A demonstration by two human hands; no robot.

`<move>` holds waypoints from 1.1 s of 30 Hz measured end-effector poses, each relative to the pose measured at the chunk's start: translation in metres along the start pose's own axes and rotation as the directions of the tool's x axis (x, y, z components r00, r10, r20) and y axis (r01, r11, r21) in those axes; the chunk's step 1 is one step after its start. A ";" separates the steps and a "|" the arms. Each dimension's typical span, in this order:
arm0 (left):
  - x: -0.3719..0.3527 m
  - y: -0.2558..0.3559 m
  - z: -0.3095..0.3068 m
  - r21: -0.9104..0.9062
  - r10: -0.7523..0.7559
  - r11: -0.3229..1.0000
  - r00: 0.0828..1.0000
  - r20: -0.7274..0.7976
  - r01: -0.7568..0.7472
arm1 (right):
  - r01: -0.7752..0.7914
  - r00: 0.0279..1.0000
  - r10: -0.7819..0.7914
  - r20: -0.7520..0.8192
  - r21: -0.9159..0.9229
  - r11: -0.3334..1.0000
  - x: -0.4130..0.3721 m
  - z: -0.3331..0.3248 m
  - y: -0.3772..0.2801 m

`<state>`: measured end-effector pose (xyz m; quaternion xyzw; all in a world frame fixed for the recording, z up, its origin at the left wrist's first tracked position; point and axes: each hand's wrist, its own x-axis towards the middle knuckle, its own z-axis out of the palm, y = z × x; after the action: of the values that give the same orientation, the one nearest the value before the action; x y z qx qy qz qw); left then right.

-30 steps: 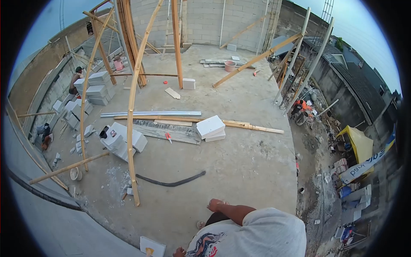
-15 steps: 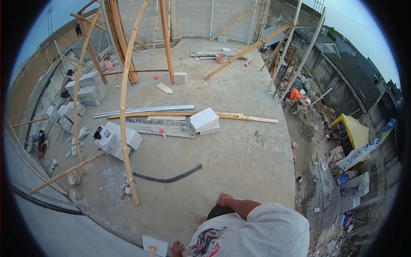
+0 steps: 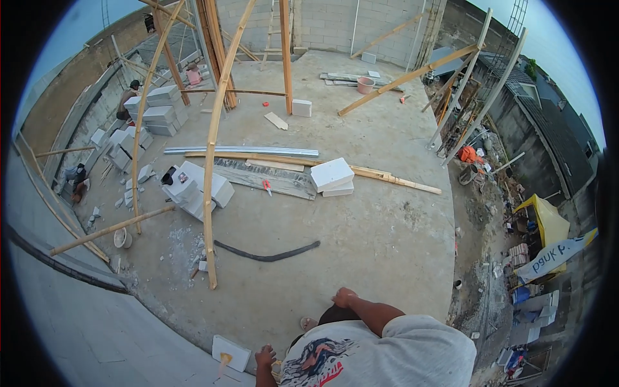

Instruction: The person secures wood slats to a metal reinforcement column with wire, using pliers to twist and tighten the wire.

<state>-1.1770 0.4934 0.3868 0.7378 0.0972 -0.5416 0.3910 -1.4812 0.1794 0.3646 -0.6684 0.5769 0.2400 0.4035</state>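
My left hand (image 3: 265,356) is at the bottom, just right of a white block (image 3: 231,353) with a yellowish-brown patch on it. Its fingers look loosely bent and a little apart, and nothing shows in them. My right hand (image 3: 345,297) rests on my dark-clothed knee, its fingers too small and hidden to read. A grey shirt with a print (image 3: 400,348) covers my body. Beyond my hands, a black curved strip (image 3: 267,256) lies on the concrete floor (image 3: 361,251).
Bamboo poles (image 3: 210,193) stand at left, near white blocks (image 3: 193,188). Planks (image 3: 271,179), two stacked blocks (image 3: 333,174) and a red tool (image 3: 267,187) lie mid-floor. A person (image 3: 126,103) is far left. The floor's edge (image 3: 453,258) drops off at right.
The view has shifted, so the floor and blocks sit further right and higher. My left hand has risen slightly beside the block; my right hand stays at the knee.
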 end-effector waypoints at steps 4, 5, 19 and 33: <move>-0.004 -0.002 0.002 -0.038 0.019 0.999 1.000 0.003 -0.018 | 0.040 0.999 -0.039 0.002 -0.044 0.998 -0.030 -0.016 -0.008; -0.006 -0.003 0.004 -0.038 0.005 0.999 1.000 -0.007 -0.005 | -0.021 1.000 0.021 -0.022 0.007 1.000 -0.053 -0.030 -0.019; -0.030 -0.017 0.010 0.001 -0.008 1.000 0.996 -0.093 0.008 | 0.177 0.984 -0.176 0.021 -0.163 0.971 0.008 0.013 0.008; -0.012 -0.055 -0.002 0.050 0.145 0.989 0.982 -0.119 -0.139 | 0.354 0.934 -0.350 0.078 -0.355 0.866 -0.013 -0.004 -0.003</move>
<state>-1.2109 0.5352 0.3717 0.7827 0.0567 -0.4680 0.4064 -1.4818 0.1835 0.3773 -0.8237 0.3889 0.2686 0.3132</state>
